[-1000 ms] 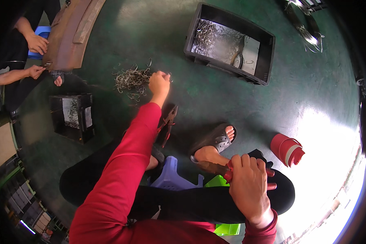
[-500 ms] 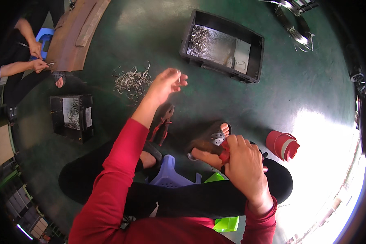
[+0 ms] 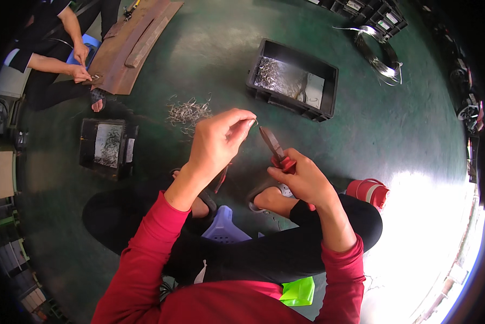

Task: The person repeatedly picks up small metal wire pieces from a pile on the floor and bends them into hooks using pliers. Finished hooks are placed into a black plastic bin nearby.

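My left hand [image 3: 218, 135] is closed in a pinch on a small bent wire hook [image 3: 256, 122], its end poking past the fingertips. My right hand [image 3: 307, 181] grips pliers [image 3: 272, 143] with red handles. Their jaws point up and left, just by the hook; whether they touch it I cannot tell. On the floor beyond my left hand lies a loose pile of bent wire hooks [image 3: 188, 110]. A second red-handled tool [image 3: 222, 180] rests on the floor beneath my left wrist, mostly hidden.
A black crate [image 3: 294, 106] with hooks stands ahead; a smaller black crate [image 3: 86, 146] sits left. A wire coil [image 3: 376, 59] lies far right, a red bucket [image 3: 367, 191] by my right knee. Another person's hands [image 3: 80, 65] work beside a brown board [image 3: 118, 70]. I straddle a purple stool [image 3: 224, 228].
My right hand has brought the pliers up from near my right knee to beside the left hand. The left hand has turned, its fingers now pinching the hook. The view has shifted slightly.
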A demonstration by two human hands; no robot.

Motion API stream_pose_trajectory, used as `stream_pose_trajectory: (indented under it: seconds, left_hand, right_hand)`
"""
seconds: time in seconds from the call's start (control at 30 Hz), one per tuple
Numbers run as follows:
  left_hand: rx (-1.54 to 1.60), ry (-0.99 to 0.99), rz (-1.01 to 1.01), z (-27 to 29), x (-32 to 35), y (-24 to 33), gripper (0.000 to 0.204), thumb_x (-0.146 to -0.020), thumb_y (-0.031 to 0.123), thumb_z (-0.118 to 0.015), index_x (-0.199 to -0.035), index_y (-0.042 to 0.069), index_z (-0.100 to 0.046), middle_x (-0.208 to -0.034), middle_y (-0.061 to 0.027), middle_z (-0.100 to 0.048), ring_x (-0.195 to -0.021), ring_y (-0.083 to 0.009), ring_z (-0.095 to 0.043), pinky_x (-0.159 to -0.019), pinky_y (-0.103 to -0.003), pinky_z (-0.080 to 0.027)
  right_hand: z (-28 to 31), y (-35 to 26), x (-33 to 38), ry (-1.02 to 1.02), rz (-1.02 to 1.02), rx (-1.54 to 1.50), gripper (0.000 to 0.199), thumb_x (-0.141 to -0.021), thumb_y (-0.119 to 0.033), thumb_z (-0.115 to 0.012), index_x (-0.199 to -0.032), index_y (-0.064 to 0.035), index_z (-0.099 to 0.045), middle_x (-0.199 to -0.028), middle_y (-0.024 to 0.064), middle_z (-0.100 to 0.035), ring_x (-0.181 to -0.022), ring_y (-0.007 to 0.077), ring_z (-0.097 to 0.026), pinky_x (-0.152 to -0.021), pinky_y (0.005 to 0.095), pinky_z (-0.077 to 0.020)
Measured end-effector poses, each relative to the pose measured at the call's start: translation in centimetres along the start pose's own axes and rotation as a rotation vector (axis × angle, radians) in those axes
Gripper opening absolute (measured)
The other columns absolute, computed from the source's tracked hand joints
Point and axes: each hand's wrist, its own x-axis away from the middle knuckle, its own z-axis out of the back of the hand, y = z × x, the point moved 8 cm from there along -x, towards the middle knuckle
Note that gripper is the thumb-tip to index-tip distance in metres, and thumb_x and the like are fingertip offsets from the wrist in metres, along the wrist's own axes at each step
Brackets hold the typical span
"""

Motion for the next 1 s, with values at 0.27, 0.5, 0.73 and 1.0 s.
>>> stream_pose_trajectory:
  seconds: [0.27, 0.5, 0.73, 1.0]
  left_hand:
    - [-0.115, 0.088, -0.106, 0.8, 1.5, 1.5, 0.011, -0.086, -0.004, -0.064, -0.096, -0.001, -0.066, -0.079, -0.0057, -0.068, -0.063, -0.0097, -0.064, -0.056, -0.022, -0.053]
    - [-0.136, 0.104, -0.11, 1.2, 1.9, 1.6, 0.011, -0.086, -0.003, -0.064, -0.097, 0.0, -0.066, -0.081, -0.0069, -0.069, -0.063, -0.0105, -0.065, -0.057, -0.023, -0.053]
    - [-0.03, 0.029, 0.038, 0.8, 2.0, 0.7, 0.011, -0.091, 0.003, -0.061, -0.1, 0.001, -0.067, -0.085, -0.0072, -0.07, -0.069, -0.0117, -0.066, -0.058, -0.024, -0.053]
    - [0.121, -0.093, 0.435, 1.6, 3.7, -3.6, 0.042, -0.1, 0.037, -0.046, -0.084, 0.001, -0.062, -0.067, -0.0054, -0.059, -0.061, -0.012, -0.057, -0.057, -0.03, -0.045]
  right_hand:
    - [-0.7, -0.7, 0.5, -0.015, 0.018, 0.03, 0.037, -0.085, -0.029, -0.07, -0.103, 0.0023, -0.06, -0.089, 0.0138, -0.066, -0.083, 0.0213, -0.063, -0.077, 0.0329, -0.0487]
    - [-0.9, -0.3, 0.4, -0.001, 0.023, 0.075, 0.04, -0.085, -0.032, -0.069, -0.104, 0.0016, -0.059, -0.091, 0.0187, -0.067, -0.088, 0.0315, -0.064, -0.078, 0.0385, -0.0491]
    - [-1.1, 0.0, 0.2, 0.015, -0.03, 0.125, 0.036, -0.086, -0.029, -0.069, -0.103, 0.0015, -0.061, -0.085, 0.0137, -0.066, -0.079, 0.0216, -0.063, -0.074, 0.0335, -0.0492]
    - [-1.3, -0.5, 0.1, -0.013, -0.058, 0.117, 0.036, -0.088, -0.031, -0.067, -0.104, 0.0011, -0.061, -0.082, 0.0129, -0.065, -0.076, 0.0205, -0.062, -0.071, 0.0337, -0.0493]
